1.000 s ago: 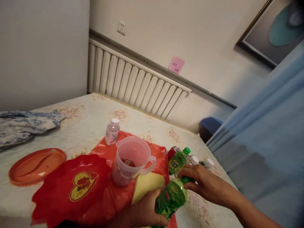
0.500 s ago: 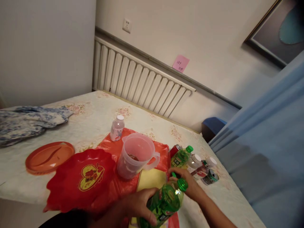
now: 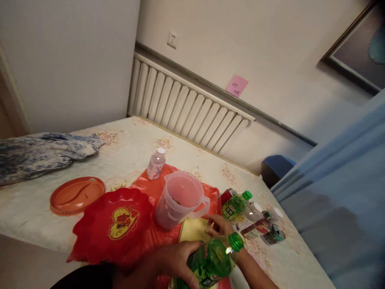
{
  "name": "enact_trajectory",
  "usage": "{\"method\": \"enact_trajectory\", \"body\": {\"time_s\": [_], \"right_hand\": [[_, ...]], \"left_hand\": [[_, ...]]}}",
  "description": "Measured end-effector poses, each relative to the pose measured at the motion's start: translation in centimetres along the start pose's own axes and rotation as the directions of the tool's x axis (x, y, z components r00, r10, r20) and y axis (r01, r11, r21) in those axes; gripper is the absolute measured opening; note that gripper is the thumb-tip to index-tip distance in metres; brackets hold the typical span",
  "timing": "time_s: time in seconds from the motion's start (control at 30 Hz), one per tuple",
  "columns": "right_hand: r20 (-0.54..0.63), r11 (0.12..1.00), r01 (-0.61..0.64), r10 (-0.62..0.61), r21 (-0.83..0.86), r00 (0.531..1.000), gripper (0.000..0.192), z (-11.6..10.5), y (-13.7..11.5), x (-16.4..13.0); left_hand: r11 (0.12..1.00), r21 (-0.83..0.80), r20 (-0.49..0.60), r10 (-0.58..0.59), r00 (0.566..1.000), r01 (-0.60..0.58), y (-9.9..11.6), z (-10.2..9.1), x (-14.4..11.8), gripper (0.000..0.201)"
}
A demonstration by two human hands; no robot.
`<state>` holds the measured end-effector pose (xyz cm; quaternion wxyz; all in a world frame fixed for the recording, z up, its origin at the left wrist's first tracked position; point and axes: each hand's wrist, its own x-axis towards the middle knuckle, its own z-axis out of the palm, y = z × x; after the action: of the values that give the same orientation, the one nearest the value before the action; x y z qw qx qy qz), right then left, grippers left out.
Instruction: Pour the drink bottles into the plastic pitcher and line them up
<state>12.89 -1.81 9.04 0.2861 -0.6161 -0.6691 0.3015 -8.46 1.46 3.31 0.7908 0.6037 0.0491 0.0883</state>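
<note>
My left hand is wrapped round a green plastic drink bottle with a green top, tilted to the right at the front. Just behind the bottle, my right hand is over a yellow cloth. Its fingers are curled, and I cannot make out what they hold. Beyond the hands, a translucent measuring jug stands on a red plastic sheet, with a little dark content inside. A red scalloped tray with a yellow heart print lies to its left.
An orange lid-like dish, a small white-capped bottle and patterned fabric lie on the flowered tablecloth. At right stand another green bottle, a red can, a dark can and clear bottles.
My right hand has drawn away from the bottle's top, to the far side over the yellow cloth. A small green thing at its fingers earlier no longer shows. The view has shifted slightly.
</note>
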Motion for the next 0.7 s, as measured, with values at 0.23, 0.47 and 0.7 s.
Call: {"method": "enact_trajectory", "body": {"time_s": [0.23, 0.47, 0.7], "right_hand": [[0.026, 0.933, 0.057, -0.07, 0.355, 0.997, 0.04, -1.0, -5.0, 3.0], [-0.046, 0.787, 0.1, -0.091, 0.608, 0.995, 0.044, 1.7, -6.2, 6.3], [-0.236, 0.746, 0.204, -0.064, 0.634, 0.97, 0.039, 0.8, -9.2, 8.4]], "left_hand": [[0.998, 0.059, 0.033, -0.002, 0.999, 0.0, -0.7, -0.6, -0.2, 0.081], [0.999, 0.017, 0.019, -0.027, 0.999, 0.027, -0.7, -0.8, -0.6, 0.082], [0.998, 0.018, -0.039, -0.054, 0.998, 0.055, -0.2, -1.0, -0.9, 0.083]]}}
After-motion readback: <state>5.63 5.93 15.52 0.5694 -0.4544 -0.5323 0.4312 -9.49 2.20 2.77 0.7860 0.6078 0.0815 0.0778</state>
